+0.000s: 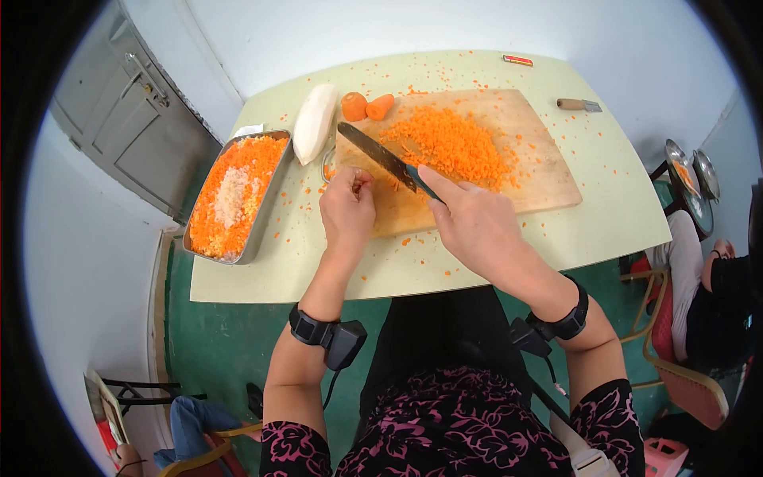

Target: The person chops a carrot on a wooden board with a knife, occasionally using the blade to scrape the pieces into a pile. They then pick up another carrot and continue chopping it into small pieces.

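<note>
Right hand (477,226) grips the knife (385,159) over the cutting board (548,171); left hand (347,208), fingers curled shut beside the blade at the board's left edge, risks a nick.

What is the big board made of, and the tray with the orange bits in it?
The cutting board looks like bare wood: pale tan, matte, with faint grain. The tray looks like metal, probably steel: a thin grey rim with a dull shine. The knife in the right hand has a dark blade, likely metal too.
</note>
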